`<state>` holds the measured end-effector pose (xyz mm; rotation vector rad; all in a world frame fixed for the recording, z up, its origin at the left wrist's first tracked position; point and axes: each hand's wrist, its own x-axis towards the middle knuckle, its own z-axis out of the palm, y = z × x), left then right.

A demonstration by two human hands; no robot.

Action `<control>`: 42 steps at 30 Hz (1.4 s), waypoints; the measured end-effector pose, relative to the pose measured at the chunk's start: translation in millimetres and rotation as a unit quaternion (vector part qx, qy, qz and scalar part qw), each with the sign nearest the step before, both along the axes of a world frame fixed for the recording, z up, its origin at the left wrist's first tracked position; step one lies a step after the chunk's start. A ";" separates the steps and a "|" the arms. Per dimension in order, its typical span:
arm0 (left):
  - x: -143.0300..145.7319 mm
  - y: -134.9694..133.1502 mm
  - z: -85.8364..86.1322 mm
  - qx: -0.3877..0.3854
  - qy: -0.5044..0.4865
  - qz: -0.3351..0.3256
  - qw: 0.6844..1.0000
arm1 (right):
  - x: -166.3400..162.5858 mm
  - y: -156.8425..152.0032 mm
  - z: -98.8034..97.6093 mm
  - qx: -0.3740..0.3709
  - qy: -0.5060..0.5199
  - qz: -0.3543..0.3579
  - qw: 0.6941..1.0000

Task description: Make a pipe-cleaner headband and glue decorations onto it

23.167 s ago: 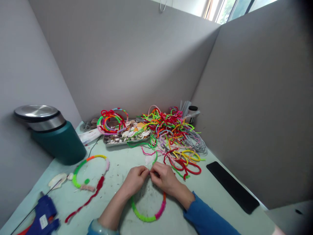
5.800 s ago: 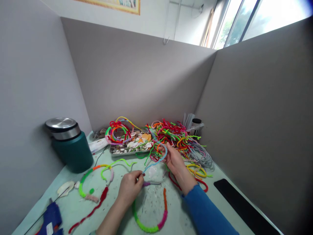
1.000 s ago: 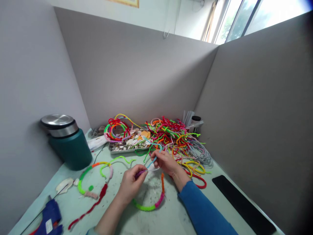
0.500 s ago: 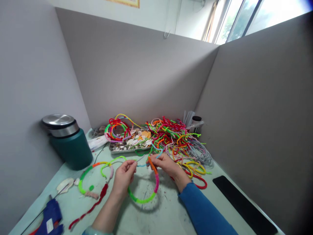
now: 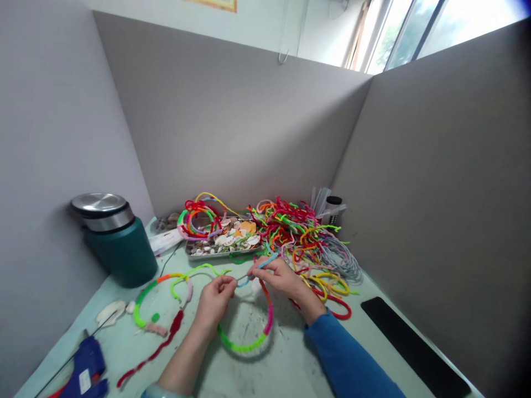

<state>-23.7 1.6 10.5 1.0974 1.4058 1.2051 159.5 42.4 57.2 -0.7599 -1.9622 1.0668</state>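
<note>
Winding a light-blue pipe cleaner (image 5: 267, 260) onto a half-wrapped hoop (image 5: 244, 347) over the desk (image 5: 290, 367).
The hoop hangs below both hands. The left hand (image 5: 213, 296) pinches its bare top end, and the right hand (image 5: 280, 276) pinches the blue stem close beside it, fingertips nearly meeting. Seemingly mid-wrap; a neat turn needs the stem taut. Loose pipe cleaners (image 5: 298, 226) heap near the desk's far edge.
</note>
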 end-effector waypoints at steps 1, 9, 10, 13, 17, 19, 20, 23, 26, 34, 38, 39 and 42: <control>-0.3 0.2 -1.0 0.006 0.007 0.000 1.000 | -0.8 -1.6 2.4 0.036 -0.011 0.003 0.999; 1.4 -2.5 2.2 0.062 0.083 -0.032 0.994 | -12.2 -16.2 10.7 0.046 -0.027 0.079 0.995; 2.0 -2.9 3.4 0.061 0.081 -0.041 0.994 | -13.6 -17.3 11.2 0.038 -0.022 0.088 0.995; 3.5 -3.4 4.9 0.039 0.048 -0.053 0.997 | -14.7 -17.6 12.1 0.027 0.004 0.077 0.997; 3.4 -1.8 1.3 0.011 0.014 -0.047 0.999 | -10.3 -13.5 11.3 0.053 -0.034 0.038 0.997; 2.9 -0.6 -1.2 0.008 0.007 -0.048 0.999 | -8.9 -11.1 9.5 0.101 -0.095 0.041 0.990; 2.7 -0.2 -2.1 0.006 0.005 -0.049 0.999 | -8.8 -9.8 8.1 0.131 -0.126 0.042 0.982; 2.4 0.1 -2.2 -0.003 -0.001 -0.045 0.999 | -9.7 -6.4 1.4 0.202 -0.199 0.023 0.959; 3.0 -1.4 1.4 -0.015 -0.007 -0.043 0.999 | -10.0 -3.9 -6.9 0.222 -0.218 -0.018 0.950; 4.7 -5.1 8.3 -0.054 -0.052 -0.064 0.995 | -9.2 -1.8 -13.6 0.225 -0.194 -0.016 0.955; 4.8 -3.2 3.8 -0.053 -0.005 -0.060 0.997 | -9.7 -1.2 -12.5 0.249 -0.212 -0.011 0.945; 4.8 -3.0 2.7 -0.051 0.004 -0.058 0.997 | -9.8 -1.1 -12.1 0.253 -0.216 -0.008 0.943; 5.0 -3.0 0.0 -0.045 0.032 -0.050 0.997 | -10.7 -0.9 -10.7 0.262 -0.231 0.001 0.937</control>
